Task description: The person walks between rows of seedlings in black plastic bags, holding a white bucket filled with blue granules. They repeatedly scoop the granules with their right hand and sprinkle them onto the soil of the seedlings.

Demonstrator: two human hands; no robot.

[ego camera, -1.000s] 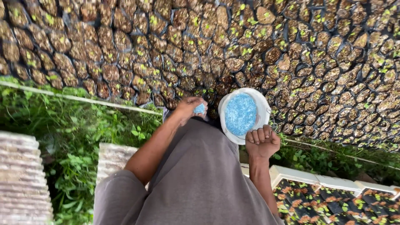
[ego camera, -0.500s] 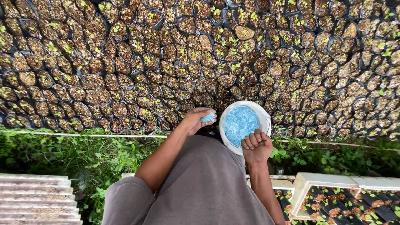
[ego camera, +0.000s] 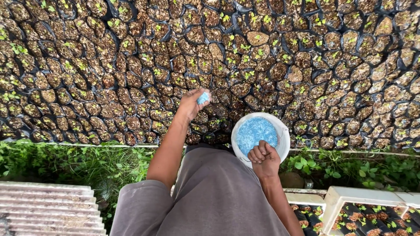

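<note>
Over seedling bags (ego camera: 131,65), bright-blue granules (ego camera: 203,97).

Smooth white plastic bucket (ego camera: 283,136), grainy matt blue granules (ego camera: 256,132), black plastic seedling bags (ego camera: 131,65).

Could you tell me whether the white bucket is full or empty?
Partly full: blue granules cover the bottom of the white bucket, with bare wall above them.

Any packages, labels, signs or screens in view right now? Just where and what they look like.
No labels, signs or screens.
Containers only:
White bucket, right hand gripping its near rim: round, holds blue granules.
Black seedling bags, filling the upper view: small, soil-filled, green sprouts.
</note>
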